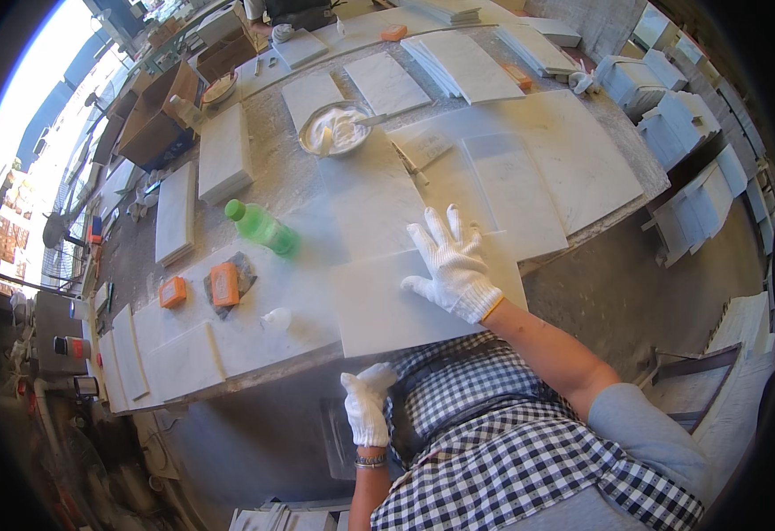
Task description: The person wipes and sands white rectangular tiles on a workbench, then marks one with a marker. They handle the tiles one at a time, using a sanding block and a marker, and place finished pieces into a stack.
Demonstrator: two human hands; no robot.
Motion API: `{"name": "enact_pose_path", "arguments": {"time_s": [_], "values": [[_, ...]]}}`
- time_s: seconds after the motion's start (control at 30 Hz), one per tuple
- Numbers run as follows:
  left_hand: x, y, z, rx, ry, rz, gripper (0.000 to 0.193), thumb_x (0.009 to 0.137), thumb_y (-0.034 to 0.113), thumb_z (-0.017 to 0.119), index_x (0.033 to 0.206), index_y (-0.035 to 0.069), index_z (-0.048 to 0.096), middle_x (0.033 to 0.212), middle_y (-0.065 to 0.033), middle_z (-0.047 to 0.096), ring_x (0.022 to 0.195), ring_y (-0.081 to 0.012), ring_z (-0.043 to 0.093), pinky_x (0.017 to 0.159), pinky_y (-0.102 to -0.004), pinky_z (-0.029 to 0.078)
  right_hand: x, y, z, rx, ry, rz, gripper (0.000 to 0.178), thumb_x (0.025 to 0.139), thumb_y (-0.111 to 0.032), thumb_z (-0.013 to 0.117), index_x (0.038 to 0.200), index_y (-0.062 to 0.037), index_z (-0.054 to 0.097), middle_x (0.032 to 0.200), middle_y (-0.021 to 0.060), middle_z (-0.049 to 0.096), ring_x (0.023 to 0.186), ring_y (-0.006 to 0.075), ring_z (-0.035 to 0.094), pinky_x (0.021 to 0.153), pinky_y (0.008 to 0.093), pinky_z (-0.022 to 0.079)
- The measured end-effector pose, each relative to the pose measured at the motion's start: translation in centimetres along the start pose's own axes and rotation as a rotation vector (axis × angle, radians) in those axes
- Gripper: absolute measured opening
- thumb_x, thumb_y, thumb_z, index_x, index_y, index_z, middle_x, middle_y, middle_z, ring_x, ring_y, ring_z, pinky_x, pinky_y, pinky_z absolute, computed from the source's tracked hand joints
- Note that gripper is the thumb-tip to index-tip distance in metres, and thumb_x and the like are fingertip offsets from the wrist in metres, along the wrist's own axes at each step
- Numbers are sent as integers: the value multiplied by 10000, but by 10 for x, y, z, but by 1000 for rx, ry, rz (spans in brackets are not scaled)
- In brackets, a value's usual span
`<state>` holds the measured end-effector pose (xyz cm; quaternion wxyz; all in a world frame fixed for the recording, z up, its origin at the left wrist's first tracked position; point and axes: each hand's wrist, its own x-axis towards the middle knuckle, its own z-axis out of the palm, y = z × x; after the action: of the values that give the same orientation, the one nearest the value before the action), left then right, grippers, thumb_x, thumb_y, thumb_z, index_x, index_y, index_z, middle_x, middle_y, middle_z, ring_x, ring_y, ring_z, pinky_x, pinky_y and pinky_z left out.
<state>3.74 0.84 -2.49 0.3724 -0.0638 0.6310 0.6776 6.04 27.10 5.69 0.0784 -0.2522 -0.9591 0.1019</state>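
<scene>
My right hand (451, 270), in a white knitted glove, lies with fingers spread on a pale stone tile (378, 305). That tile is at the near edge of the worktable, in front of my checked apron. Below the same edge is my left hand (370, 403), also gloved. Its fingers look curled, and whatever they hold, if anything, is hidden. Beyond the right hand lie more large pale tiles (511, 190) and a thin tool (409, 164). A metal bowl of white paste (339, 131) sits farther back, with a spatula across its rim.
A green bottle (263, 228) lies tilted on the left, near orange blocks (224, 285) and a small white bottle (277, 319). Tile stacks (225, 155) and a cardboard box (159, 119) stand farther left. Another person (299, 13) is at the table's far side. Wrapped slabs (679, 124) stand right.
</scene>
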Motion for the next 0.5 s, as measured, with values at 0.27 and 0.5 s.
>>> {"name": "enact_pose_path", "arguments": {"time_s": [0.27, 0.5], "values": [[13, 1, -2, 133, 126, 2, 822, 1038, 652, 243, 1064, -20, 716, 710, -6, 572, 670, -130, 512, 648, -296, 416, -30, -4, 3, 42, -97, -59, 832, 753, -534, 781, 1421, -116, 514, 1563, 215, 328, 1469, 497, 194, 1113, 693, 214], [22, 15, -10, 162, 124, 55, 808, 1020, 668, 309, 1032, -44, 691, 747, -55, 650, 815, -194, 678, 829, -363, 531, -11, 80, -5, -131, 236, 220, 627, 850, -361, 735, 1369, -67, 544, 1453, 223, 473, 1345, 451, 422, 1063, 530, 385]]}}
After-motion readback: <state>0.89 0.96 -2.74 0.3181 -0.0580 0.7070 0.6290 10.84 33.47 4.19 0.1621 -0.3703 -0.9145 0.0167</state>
